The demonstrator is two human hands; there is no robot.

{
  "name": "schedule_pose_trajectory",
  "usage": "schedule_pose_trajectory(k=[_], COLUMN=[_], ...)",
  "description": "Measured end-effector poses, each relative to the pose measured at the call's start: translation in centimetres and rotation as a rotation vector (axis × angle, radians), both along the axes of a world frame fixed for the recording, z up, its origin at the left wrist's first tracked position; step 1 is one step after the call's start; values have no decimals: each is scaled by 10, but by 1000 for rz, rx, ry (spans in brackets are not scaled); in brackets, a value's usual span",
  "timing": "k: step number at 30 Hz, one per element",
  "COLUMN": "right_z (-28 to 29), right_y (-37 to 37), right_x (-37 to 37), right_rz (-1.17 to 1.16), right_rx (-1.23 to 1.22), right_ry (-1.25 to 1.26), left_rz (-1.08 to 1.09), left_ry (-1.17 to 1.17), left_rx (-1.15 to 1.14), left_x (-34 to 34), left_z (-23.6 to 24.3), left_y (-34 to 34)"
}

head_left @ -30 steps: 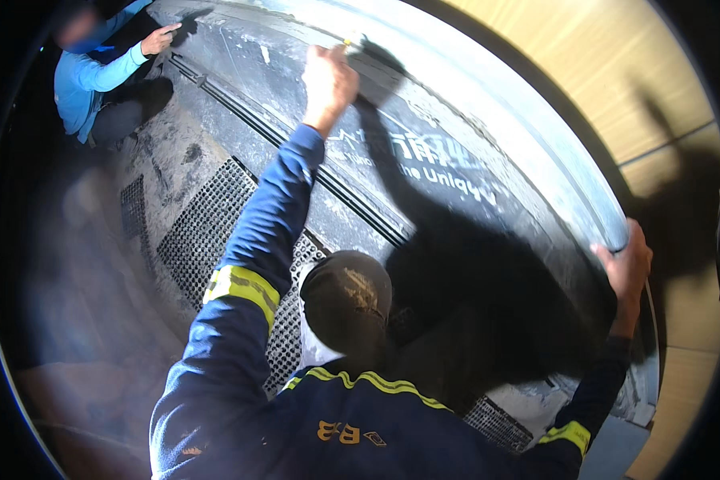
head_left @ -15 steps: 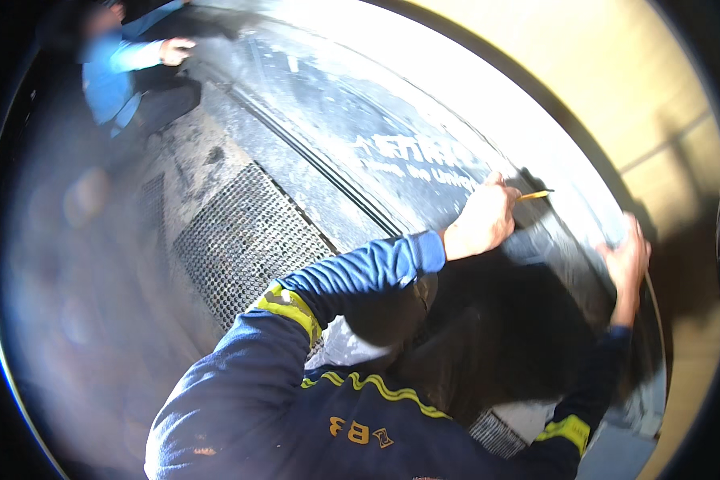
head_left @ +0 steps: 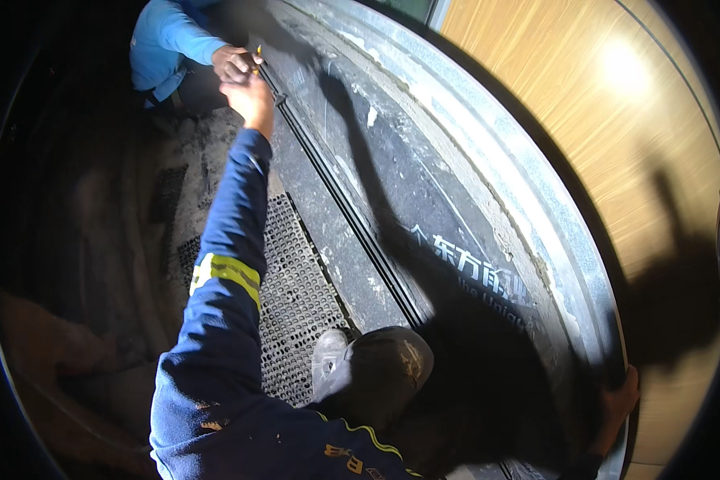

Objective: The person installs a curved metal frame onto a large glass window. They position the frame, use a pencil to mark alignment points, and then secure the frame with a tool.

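- At the far left a co-worker in a light blue sleeve crouches by the dark wall, a hand closed around a small yellow stick-like object, hard to make out
- The person's left hand is stretched far out at the end of a dark blue sleeve with a yellow reflective band; it touches the co-worker's hand just under the yellow object, fingers curled in together, though whether they pinch it I cannot tell
- Below that arm lies a perforated black metal grating on a dusty floor
- Just right of the hands a long black rail runs diagonally along the grimy dark metal panel
- A dark cap with a grey peak sits low in the middle
- A curved pale steel rim edges the panel, with light wooden boarding beyond
- At the lower right the right hand grips the rim's edge, fingers wrapped over it and pressed together
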State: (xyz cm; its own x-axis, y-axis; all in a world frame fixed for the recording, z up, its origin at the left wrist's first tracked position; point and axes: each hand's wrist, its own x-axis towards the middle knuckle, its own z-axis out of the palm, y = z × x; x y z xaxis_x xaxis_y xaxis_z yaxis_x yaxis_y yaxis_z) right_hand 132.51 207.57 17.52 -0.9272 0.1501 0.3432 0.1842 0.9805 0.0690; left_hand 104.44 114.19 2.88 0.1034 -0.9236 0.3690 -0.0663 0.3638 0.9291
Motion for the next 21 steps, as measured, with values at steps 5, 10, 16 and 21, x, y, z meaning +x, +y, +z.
schedule_pose_trajectory(k=[5,10,16,21], right_z=[-13,7,5,10], right_y=[29,-9,7,10], right_x=[17,4,-9,22], right_rz=[32,-18,47,-9], right_rx=[129,99,214,143], right_ry=[93,-13,-15,-14], left_rz=[-177,-637,-1296,-1774], left_ry=[92,43,-152,153], left_rx=[-191,-551,-692,-1166], left_x=[-29,-9,-9,143], left_z=[25,40,24,90], left_y=[-38,-18,247,616])
